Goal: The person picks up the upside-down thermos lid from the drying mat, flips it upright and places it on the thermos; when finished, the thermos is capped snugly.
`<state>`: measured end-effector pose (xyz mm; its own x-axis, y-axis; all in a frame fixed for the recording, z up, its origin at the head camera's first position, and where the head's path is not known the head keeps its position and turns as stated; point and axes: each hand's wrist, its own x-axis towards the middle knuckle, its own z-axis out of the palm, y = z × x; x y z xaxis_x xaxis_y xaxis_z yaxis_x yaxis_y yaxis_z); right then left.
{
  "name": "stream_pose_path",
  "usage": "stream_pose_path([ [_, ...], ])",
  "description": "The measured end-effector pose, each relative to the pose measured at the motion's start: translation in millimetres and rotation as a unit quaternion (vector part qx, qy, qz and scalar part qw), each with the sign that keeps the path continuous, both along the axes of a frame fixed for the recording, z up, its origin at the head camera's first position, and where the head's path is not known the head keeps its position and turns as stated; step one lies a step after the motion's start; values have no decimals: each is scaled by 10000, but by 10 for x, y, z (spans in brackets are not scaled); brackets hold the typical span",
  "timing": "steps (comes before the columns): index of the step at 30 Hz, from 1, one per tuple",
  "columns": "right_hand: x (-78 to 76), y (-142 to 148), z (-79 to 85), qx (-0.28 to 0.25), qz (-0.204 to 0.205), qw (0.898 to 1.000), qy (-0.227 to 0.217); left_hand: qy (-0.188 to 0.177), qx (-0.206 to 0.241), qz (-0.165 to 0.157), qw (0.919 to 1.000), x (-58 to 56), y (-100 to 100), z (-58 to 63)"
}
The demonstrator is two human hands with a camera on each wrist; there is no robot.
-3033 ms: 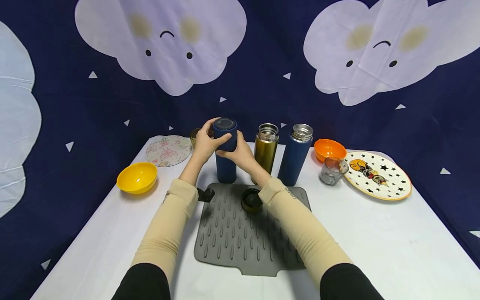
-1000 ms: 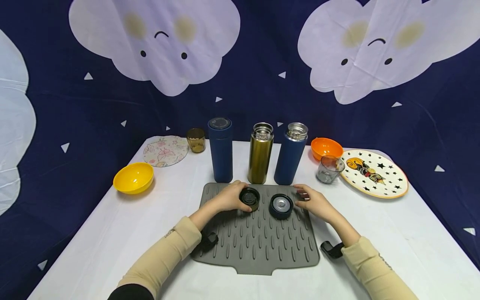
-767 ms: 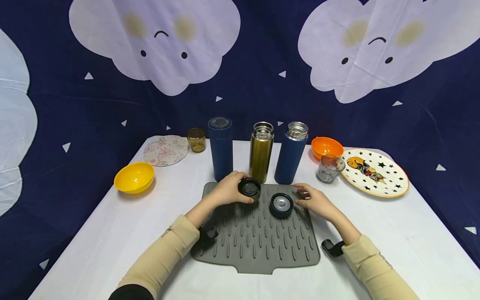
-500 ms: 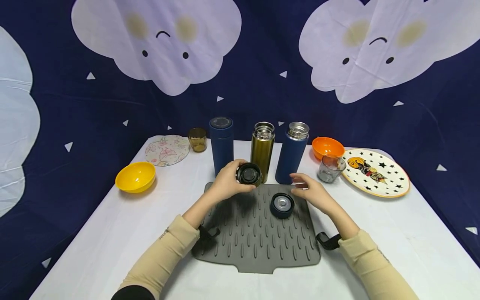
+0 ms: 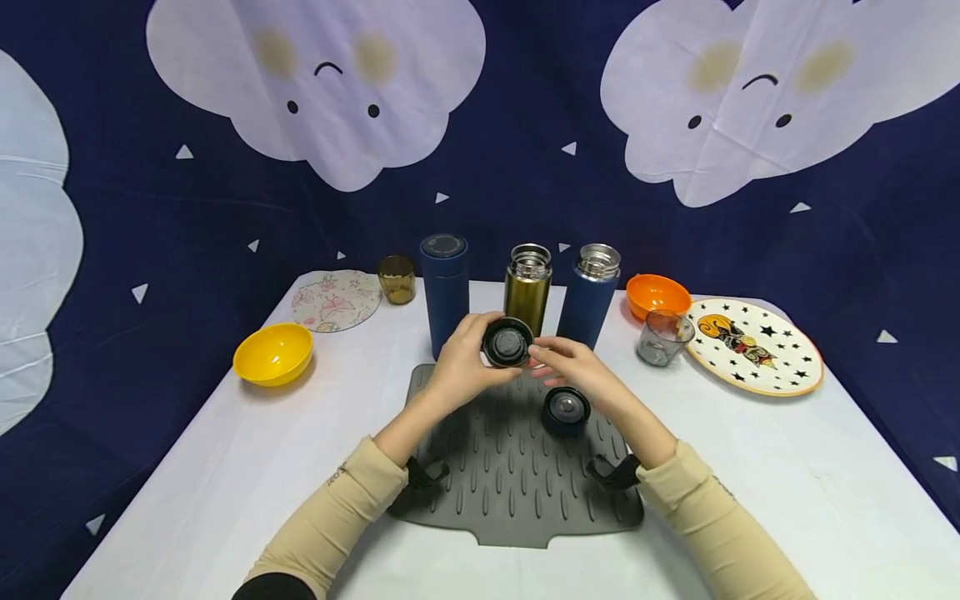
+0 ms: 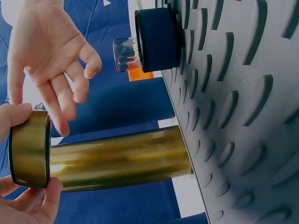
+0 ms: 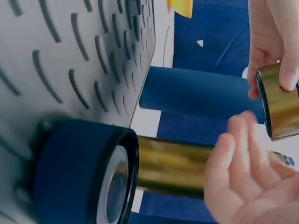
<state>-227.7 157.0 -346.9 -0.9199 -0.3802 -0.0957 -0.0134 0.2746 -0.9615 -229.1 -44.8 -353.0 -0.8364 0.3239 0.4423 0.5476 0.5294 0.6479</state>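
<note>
My left hand (image 5: 461, 364) grips a gold bottle lid (image 6: 30, 151) between thumb and fingers, above the far part of the grey ridged mat (image 5: 510, 508). In the head view, its dark inside faces me. Close by on the lid's right is my right hand (image 5: 588, 379), its fingers loosely extended; whether they touch the lid I cannot tell. Behind the lid stands an uncapped gold bottle (image 5: 527, 304). A dark blue lid (image 5: 566, 414) rests on the mat, its silvery underside up, below my right hand.
A capped blue bottle (image 5: 446, 292) stands left of the gold one, an uncapped blue bottle (image 5: 587, 304) right. Leftward are a yellow bowl (image 5: 273, 356), floral mat (image 5: 336, 302) and amber glass (image 5: 397, 280). Rightward are an orange bowl (image 5: 658, 296), clear glass (image 5: 663, 340) and starry plate (image 5: 757, 350).
Both hands have left the capped blue bottle. My left hand has lifted the gold lid off the mat and tipped it. My right hand has moved left from beside the blue lid.
</note>
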Motion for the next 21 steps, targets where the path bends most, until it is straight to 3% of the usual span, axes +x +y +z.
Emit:
stream_pose_path([
  [9, -37, -24, -39, -434, -23, 9985, -318, 93, -14, -23, 10000, -4, -11, -33],
  [13, -19, -44, -54, -643, -196, 9976, -167, -223, 137, -154, 9995, -12, -10, -44],
  [17, 17, -60, -89, -665, -459, 9949, 602, -1116, 636, -357, 9911, -31, -35, -33],
  [19, 44, -65, -116, -521, -539, 9892, 1257, -1645, 960, -440, 9807, -41, -68, -14],
  [21, 73, -67, -144, -317, -590, 9767, 2039, -2097, 1245, -505, 9685, -47, -107, 18],
])
